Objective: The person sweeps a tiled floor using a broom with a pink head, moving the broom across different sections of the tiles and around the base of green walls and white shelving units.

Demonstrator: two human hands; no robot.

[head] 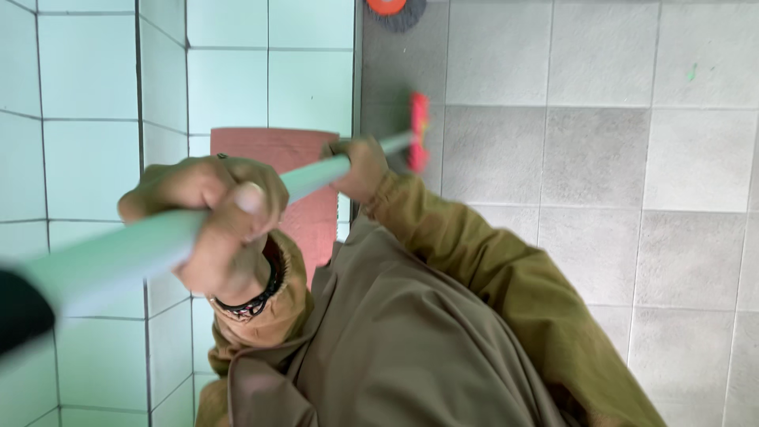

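Observation:
A long pale green pole (134, 249) runs from the lower left up to a pink-red brush head (417, 130) that rests against the grey tiled floor (593, 158). My left hand (213, 217) is closed around the pole close to the camera, with a dark bracelet on its wrist. Farther along the pole, just behind the brush head, my right hand (360, 168) grips it. Both arms wear olive-brown sleeves.
A pale green tiled surface (87, 119) fills the left side. A reddish mat (273, 150) lies beneath the pole, between my hands. An orange and grey round object (393, 9) sits at the top edge. My brown clothing covers the bottom centre.

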